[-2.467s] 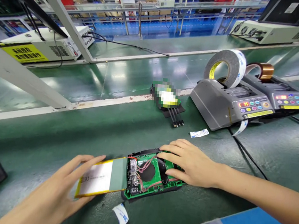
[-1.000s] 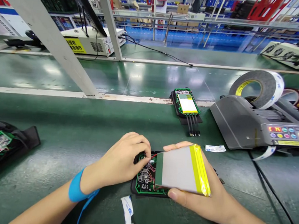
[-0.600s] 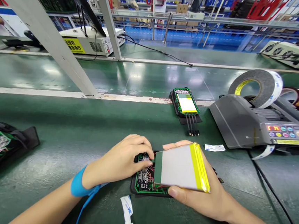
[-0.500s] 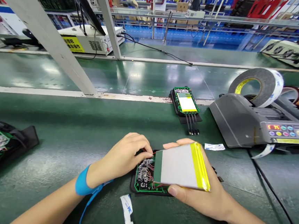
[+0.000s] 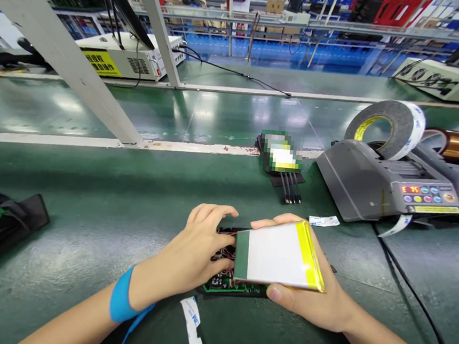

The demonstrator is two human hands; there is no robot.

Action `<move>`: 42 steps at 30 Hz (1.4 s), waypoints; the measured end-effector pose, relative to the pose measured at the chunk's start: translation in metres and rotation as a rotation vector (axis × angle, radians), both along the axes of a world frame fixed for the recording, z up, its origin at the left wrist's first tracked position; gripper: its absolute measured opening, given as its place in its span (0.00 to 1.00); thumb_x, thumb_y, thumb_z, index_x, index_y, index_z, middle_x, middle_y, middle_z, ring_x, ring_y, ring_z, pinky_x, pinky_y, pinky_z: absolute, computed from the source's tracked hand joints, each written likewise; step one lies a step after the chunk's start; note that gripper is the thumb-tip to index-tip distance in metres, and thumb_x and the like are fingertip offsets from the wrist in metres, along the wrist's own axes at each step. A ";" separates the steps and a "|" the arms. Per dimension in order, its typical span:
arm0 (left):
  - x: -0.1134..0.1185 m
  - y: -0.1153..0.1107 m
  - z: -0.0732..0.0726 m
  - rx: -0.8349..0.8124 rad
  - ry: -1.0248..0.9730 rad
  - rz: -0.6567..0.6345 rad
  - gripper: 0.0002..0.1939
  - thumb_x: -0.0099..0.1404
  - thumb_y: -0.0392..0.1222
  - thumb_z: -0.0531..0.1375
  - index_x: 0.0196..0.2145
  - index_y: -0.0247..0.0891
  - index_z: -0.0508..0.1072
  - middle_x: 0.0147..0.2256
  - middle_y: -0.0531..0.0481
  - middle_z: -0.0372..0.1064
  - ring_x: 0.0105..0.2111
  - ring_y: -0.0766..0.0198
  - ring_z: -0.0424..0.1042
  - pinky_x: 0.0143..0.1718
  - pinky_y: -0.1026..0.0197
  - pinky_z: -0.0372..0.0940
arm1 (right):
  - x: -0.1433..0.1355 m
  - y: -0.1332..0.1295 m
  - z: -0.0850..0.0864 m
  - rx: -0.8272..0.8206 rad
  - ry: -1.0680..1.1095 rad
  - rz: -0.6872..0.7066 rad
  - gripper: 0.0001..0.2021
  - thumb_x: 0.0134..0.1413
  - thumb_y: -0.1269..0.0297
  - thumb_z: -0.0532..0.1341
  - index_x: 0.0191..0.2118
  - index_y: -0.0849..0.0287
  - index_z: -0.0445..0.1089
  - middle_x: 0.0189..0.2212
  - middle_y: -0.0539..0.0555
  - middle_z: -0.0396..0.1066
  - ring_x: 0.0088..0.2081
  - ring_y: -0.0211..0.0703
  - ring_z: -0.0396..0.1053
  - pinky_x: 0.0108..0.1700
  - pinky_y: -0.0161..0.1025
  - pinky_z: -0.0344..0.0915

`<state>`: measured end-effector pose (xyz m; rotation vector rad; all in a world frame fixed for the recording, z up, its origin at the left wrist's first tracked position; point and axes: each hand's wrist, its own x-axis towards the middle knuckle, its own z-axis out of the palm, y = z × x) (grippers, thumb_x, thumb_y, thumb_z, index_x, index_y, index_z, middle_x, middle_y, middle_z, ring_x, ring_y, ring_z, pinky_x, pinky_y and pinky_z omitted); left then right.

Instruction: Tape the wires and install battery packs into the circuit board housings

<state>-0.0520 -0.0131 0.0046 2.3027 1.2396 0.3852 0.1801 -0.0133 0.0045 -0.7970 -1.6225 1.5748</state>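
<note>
Right hand [image 5: 324, 303] — fingers gripping the battery [image 5: 278, 255] by its edges, over the open case [image 5: 239, 289] on the counter [image 5: 131, 195]. Left hand [image 5: 197, 244] — fingers spread wide, 2 tips at the case's wires [image 5: 228, 253] just beside the battery's green end; contact unclear. 2 tape strips [image 5: 192, 326]: 1 nearer the person, 1 by the tape dispenser [image 5: 357, 183].

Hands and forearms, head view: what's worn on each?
Left hand: no glove; a blue band around the wrist, with a blue cord trailing from it. Right hand: no glove, no band showing. No sleeves visible on either side.
</note>
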 end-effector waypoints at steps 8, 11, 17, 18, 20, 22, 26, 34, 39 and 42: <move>0.008 -0.001 -0.019 0.012 -0.101 0.185 0.06 0.65 0.34 0.52 0.31 0.36 0.67 0.53 0.45 0.55 0.55 0.54 0.51 0.53 0.44 0.53 | 0.004 0.000 -0.004 0.001 0.010 0.031 0.36 0.47 0.68 0.68 0.58 0.47 0.49 0.56 0.59 0.56 0.52 0.51 0.63 0.50 0.48 0.67; 0.009 -0.004 -0.021 0.025 -0.099 0.240 0.06 0.65 0.35 0.51 0.30 0.35 0.64 0.53 0.44 0.54 0.55 0.52 0.51 0.53 0.42 0.53 | 0.012 -0.001 -0.009 -0.052 0.044 0.079 0.35 0.48 0.69 0.66 0.57 0.48 0.46 0.58 0.60 0.55 0.55 0.52 0.61 0.51 0.51 0.65; 0.009 -0.005 -0.028 0.037 -0.106 0.252 0.03 0.66 0.35 0.51 0.32 0.36 0.63 0.50 0.44 0.57 0.54 0.53 0.53 0.52 0.42 0.53 | 0.023 -0.002 -0.018 -0.088 0.058 0.098 0.35 0.47 0.69 0.66 0.56 0.50 0.44 0.58 0.62 0.54 0.54 0.51 0.61 0.51 0.50 0.63; 0.009 -0.005 -0.028 0.044 -0.112 0.254 0.02 0.66 0.35 0.51 0.35 0.37 0.63 0.50 0.44 0.57 0.53 0.53 0.53 0.52 0.42 0.54 | 0.024 -0.002 -0.019 -0.086 0.062 0.098 0.35 0.47 0.69 0.66 0.55 0.50 0.43 0.58 0.62 0.54 0.55 0.52 0.61 0.51 0.50 0.63; 0.007 -0.007 -0.028 0.055 -0.130 0.253 0.04 0.66 0.34 0.52 0.39 0.38 0.62 0.49 0.44 0.56 0.53 0.55 0.53 0.52 0.44 0.54 | 0.024 -0.002 -0.020 -0.079 0.067 0.097 0.36 0.46 0.69 0.66 0.54 0.50 0.43 0.58 0.62 0.55 0.55 0.52 0.61 0.50 0.50 0.63; 0.004 -0.009 -0.025 0.083 -0.138 0.207 0.07 0.66 0.33 0.52 0.41 0.40 0.62 0.51 0.44 0.54 0.54 0.55 0.52 0.52 0.46 0.54 | 0.023 -0.002 -0.020 -0.074 0.074 0.095 0.35 0.46 0.69 0.66 0.54 0.50 0.43 0.58 0.62 0.55 0.54 0.51 0.62 0.49 0.48 0.64; 0.001 -0.011 -0.016 0.275 -0.039 0.009 0.12 0.65 0.28 0.52 0.38 0.43 0.69 0.54 0.47 0.51 0.53 0.53 0.50 0.53 0.45 0.50 | 0.022 0.000 -0.018 -0.051 0.087 0.106 0.34 0.46 0.70 0.67 0.53 0.50 0.44 0.58 0.61 0.56 0.53 0.48 0.62 0.49 0.45 0.64; -0.003 -0.014 -0.005 0.006 -0.046 -0.081 0.16 0.60 0.24 0.50 0.34 0.43 0.71 0.48 0.46 0.49 0.51 0.53 0.49 0.50 0.45 0.53 | 0.024 0.002 -0.019 -0.011 0.066 0.131 0.35 0.46 0.69 0.67 0.53 0.51 0.43 0.58 0.63 0.56 0.54 0.50 0.62 0.49 0.48 0.64; -0.012 -0.013 -0.005 -0.217 -0.038 -0.122 0.05 0.65 0.36 0.54 0.37 0.42 0.69 0.47 0.45 0.45 0.50 0.54 0.49 0.49 0.48 0.57 | 0.025 0.005 -0.019 0.061 0.028 0.145 0.34 0.47 0.67 0.67 0.53 0.53 0.43 0.57 0.65 0.57 0.55 0.50 0.63 0.50 0.49 0.64; -0.015 -0.012 -0.009 -0.149 -0.028 -0.123 0.06 0.68 0.40 0.54 0.35 0.44 0.71 0.47 0.47 0.47 0.51 0.55 0.49 0.51 0.47 0.54 | 0.026 0.006 -0.018 0.102 -0.007 0.152 0.34 0.48 0.67 0.67 0.53 0.52 0.43 0.57 0.65 0.57 0.55 0.50 0.63 0.50 0.48 0.64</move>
